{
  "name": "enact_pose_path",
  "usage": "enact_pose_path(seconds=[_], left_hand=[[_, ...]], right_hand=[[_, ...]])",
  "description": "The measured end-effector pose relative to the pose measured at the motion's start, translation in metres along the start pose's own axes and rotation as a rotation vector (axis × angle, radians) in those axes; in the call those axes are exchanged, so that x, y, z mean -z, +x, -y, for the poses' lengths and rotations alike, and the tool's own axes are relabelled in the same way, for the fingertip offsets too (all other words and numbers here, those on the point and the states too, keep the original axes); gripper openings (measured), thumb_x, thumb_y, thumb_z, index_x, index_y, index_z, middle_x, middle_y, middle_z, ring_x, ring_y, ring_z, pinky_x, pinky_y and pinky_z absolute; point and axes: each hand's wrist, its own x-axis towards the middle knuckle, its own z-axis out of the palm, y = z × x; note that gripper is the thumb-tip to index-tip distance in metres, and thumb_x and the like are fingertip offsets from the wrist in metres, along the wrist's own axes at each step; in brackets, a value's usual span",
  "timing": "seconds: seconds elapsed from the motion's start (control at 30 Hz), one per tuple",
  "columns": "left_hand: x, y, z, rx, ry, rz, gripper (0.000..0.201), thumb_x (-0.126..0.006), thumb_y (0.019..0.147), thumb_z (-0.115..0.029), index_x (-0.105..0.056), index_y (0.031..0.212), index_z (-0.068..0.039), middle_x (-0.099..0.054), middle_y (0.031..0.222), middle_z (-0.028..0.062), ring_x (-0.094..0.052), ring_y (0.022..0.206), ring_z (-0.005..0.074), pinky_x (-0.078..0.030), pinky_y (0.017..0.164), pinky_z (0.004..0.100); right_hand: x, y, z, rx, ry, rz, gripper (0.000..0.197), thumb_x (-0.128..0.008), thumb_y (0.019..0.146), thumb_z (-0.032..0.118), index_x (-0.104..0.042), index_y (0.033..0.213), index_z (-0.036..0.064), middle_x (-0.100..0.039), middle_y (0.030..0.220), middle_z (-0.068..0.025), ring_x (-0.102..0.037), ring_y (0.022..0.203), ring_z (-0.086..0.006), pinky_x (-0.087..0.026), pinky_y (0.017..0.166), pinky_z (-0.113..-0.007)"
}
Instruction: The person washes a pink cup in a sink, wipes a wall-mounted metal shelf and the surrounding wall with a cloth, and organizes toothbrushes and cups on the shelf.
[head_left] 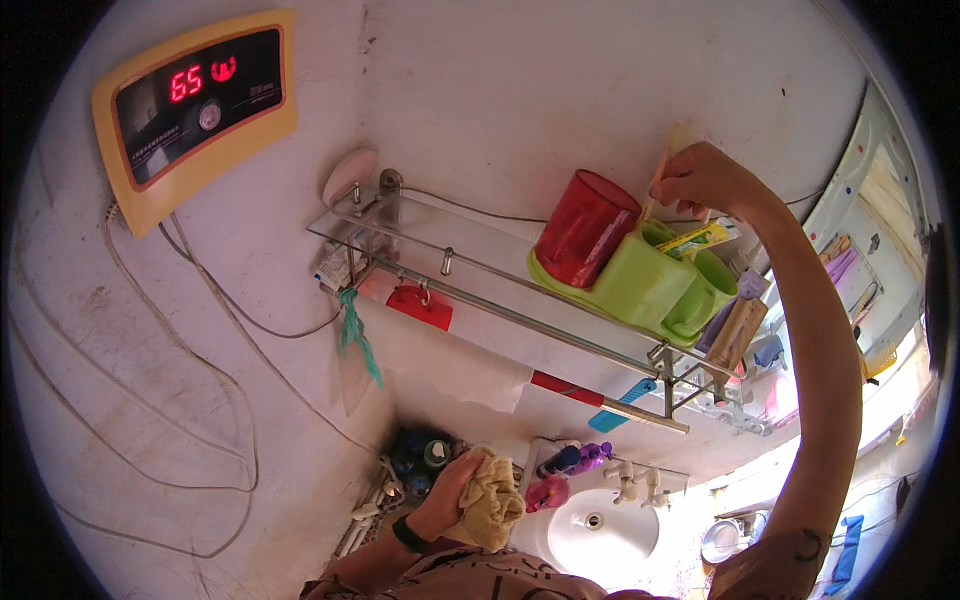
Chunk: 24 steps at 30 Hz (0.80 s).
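My left hand (447, 497) is closed around a crumpled beige cloth (492, 500), low in the view near the sink. My right hand (708, 178) reaches up over the wall shelf, its fingers pinched on a thin, pale stick-like thing (655, 182) whose exact kind I cannot make out. Just below that hand is a light green holder (640, 278) with cup-like parts. A red cup (587, 228) rests on the holder's left side. Out of the holder, under my right wrist, leans a yellow tube (700, 238).
The glass shelf (480, 238) has metal rails, with a blue comb (622, 404) hanging beneath. Below are a white sink (600, 540), taps (637, 484) and several bottles. A yellow-framed display panel (200, 105) with dangling cables is on the left wall; a mirror (885, 220) stands at right.
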Motion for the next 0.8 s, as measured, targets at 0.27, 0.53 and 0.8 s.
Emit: enact_pose_path(seconds=[0.27,0.53,0.8], left_hand=[[-0.031,0.000,-0.015,0.130,-0.230,0.110,0.037,-0.035,0.100,-0.036,-0.052,0.111,-0.005,-0.059,0.104,0.0051,-0.058,0.097,0.0148,-0.049,0.086,0.0309],[-0.078,-0.001,-0.036,-0.401,0.582,-0.010,0.038,-0.035,0.100,-0.036,-0.049,0.121,-0.007,-0.055,0.114,0.0062,-0.056,0.104,0.0184,-0.047,0.090,0.0324],[-0.117,0.011,-0.016,0.000,-0.367,0.064,0.047,-0.032,0.100,-0.041,-0.039,0.135,-0.009,-0.049,0.129,0.0073,-0.048,0.118,0.0221,-0.043,0.097,0.0369]], right_hand=[[0.040,-0.068,-0.002,0.268,0.199,-0.476,0.022,-0.049,0.088,0.010,-0.066,0.097,0.0003,-0.063,0.070,-0.0030,-0.047,0.051,-0.0062,-0.036,0.045,-0.019],[-0.129,-0.190,-0.022,0.219,0.878,0.203,0.026,-0.060,0.088,0.018,-0.064,0.106,-0.0004,-0.066,0.103,-0.0112,-0.064,0.082,-0.0167,-0.053,0.071,-0.028],[-0.285,-0.222,-0.035,0.413,0.031,-0.188,0.056,-0.067,0.077,0.026,-0.050,0.128,0.0112,-0.037,0.140,-0.0204,-0.037,0.127,-0.0405,-0.033,0.103,-0.049]])
